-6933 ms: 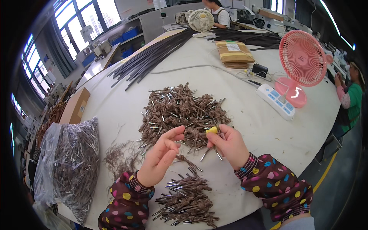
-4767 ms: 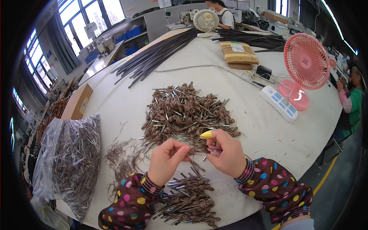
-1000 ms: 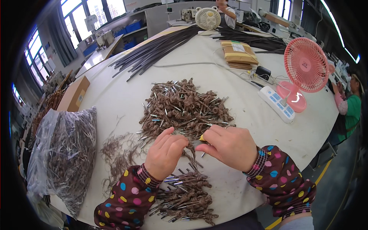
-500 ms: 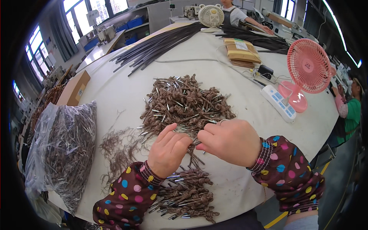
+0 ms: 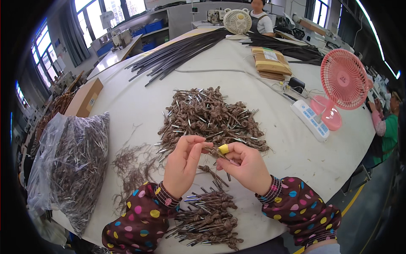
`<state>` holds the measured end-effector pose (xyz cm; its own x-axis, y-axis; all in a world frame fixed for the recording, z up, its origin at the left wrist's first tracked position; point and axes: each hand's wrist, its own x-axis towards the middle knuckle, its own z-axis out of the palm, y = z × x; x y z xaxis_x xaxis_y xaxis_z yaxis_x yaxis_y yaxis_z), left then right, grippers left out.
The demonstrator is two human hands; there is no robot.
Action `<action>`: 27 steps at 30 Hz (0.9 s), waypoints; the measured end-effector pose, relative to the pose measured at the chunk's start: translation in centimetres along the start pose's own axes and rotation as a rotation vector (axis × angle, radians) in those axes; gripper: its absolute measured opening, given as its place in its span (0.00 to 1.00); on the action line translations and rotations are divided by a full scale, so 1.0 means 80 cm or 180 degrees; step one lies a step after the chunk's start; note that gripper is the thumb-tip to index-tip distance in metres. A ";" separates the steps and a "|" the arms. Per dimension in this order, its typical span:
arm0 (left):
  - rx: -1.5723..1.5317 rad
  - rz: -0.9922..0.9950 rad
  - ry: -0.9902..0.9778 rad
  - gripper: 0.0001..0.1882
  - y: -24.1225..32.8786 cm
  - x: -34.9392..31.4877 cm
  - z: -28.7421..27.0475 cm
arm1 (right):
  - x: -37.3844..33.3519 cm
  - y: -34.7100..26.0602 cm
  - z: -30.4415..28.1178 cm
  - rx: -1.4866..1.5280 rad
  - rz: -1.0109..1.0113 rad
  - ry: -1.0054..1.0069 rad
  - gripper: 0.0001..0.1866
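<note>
My left hand [image 5: 185, 164] and my right hand [image 5: 247, 169] meet over the middle of the table. Between their fingertips is a brown knotted cord [image 5: 216, 151], pinched by both and partly hidden by the fingers. A yellow band wraps a finger of my right hand. Just beyond lies a big heap of knotted brown cords [image 5: 207, 112] with shiny metal tips. Nearer to me, a smaller, more orderly pile of knotted cords [image 5: 213, 216] lies between my forearms. One single cord [image 5: 207, 169] rests right below the hands.
On the left are loose brown threads [image 5: 131, 163], a clear plastic bag [image 5: 76, 169] full of cords and a cardboard box [image 5: 84, 98]. A pink fan [image 5: 344, 78], a power strip [image 5: 311, 120] and paper packets [image 5: 271, 61] stand right. Dark strips [image 5: 177, 53] lie far off; two people are beyond.
Both hands have turned, so the fingers and the pinched cord show more. The right hand has shifted left and down. The person at the back has drawn in an outstretched arm.
</note>
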<state>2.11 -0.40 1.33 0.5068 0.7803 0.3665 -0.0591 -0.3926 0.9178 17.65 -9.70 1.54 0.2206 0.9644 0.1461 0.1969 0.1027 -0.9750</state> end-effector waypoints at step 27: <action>0.1979 0.2052 -0.0455 0.13 0.011 0.006 -0.013 | -0.006 -0.013 -0.022 -0.0503 0.0026 -0.0188 0.16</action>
<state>1.45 0.16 2.44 0.6406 0.2664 0.7201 0.0856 -0.9568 0.2778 18.98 -10.71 2.81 0.1673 0.9781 0.1236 0.3442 0.0596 -0.9370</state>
